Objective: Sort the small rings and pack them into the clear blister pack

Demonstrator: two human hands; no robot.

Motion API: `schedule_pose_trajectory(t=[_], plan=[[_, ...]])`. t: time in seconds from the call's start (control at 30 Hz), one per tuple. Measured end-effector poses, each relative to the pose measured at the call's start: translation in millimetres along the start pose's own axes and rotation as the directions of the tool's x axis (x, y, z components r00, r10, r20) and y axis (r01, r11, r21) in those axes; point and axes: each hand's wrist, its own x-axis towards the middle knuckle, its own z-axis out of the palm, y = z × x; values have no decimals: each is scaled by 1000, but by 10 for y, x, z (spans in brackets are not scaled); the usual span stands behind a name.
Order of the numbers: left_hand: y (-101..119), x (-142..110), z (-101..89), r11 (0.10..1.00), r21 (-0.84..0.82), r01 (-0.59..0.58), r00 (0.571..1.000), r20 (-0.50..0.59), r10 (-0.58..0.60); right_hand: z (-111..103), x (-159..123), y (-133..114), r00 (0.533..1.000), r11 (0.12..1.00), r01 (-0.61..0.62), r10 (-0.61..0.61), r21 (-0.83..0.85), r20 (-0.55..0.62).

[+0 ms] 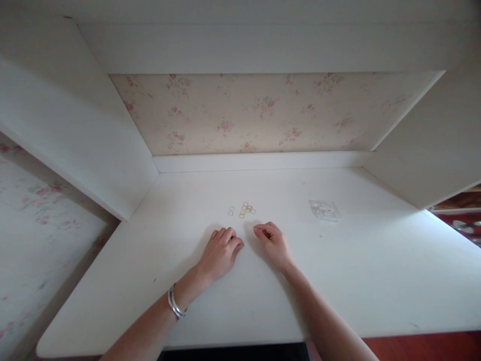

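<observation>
Several small thin gold-coloured rings [246,207] lie in a loose cluster on the white desk [278,306], just beyond my hands. Two paler rings [231,211] lie side by side to the left of that cluster. My left hand [222,249] rests on the desk with its fingers curled and the thumb pressed in; anything inside it is hidden. Slightly nearer the cluster, my right hand [273,242] is closed, thumb and forefinger drawn together. What it may hold is too small to make out. Neither hand touches the rings on the desk.
A clear plastic bag [323,210] lies to the right of my hands. White side panels [86,110] and a flowered back wall [244,113] enclose the desk. A silver bangle [175,302] circles my left wrist. Something black [233,352] sits under the front edge.
</observation>
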Motion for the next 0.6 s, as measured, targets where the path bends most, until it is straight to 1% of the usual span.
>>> schedule_pose_trajectory(t=[0.07,0.1,0.2,0.27,0.37,0.47,0.53,0.6], plan=[[-42,0,-21,997,-50,63,997,-39,-65,-2,-4,-10,1000,1000,2,-2,0,2],[-80,-1,-31,991,-90,103,991,-77,-110,-1,-8,-16,1000,1000,5,-5,-2,3],[-245,-5,-41,943,-265,200,946,-200,-257,9,-22,-22,1000,1000,15,-14,-7,8],[-366,-11,-18,892,-385,236,913,-226,-339,19,-24,-9,1000,1000,13,-13,-12,14],[-499,-21,54,820,-486,303,886,-173,-430,20,18,39,1000,1000,-11,11,-27,14],[-546,-24,122,775,-525,352,870,-121,-477,-7,159,78,1000,996,-26,26,-80,1],[-547,-22,146,759,-544,358,869,-101,-484,-35,304,70,1000,985,-2,4,-173,15],[-543,-19,153,745,-560,363,869,-86,-488,-61,463,33,998,951,51,-38,-305,49]])
